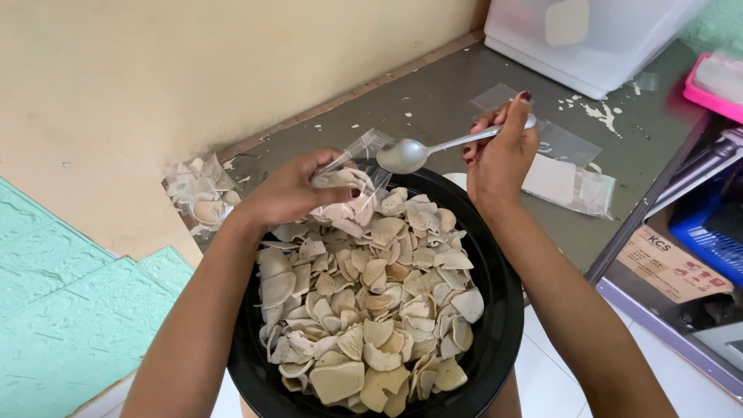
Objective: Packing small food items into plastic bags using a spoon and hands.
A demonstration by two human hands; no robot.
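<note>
Bagging under way: left hand [290, 190] pinches a small clear bag [357, 159] partly filled with chips, right hand [501, 155] grips an empty spoon [418, 152] above the still heaped black bowl [495, 340].

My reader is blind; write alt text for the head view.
Left hand holds a small clear plastic bag of pale chips; right hand holds a metal spoon at its mouth, above a round black bowl of chips.
</note>
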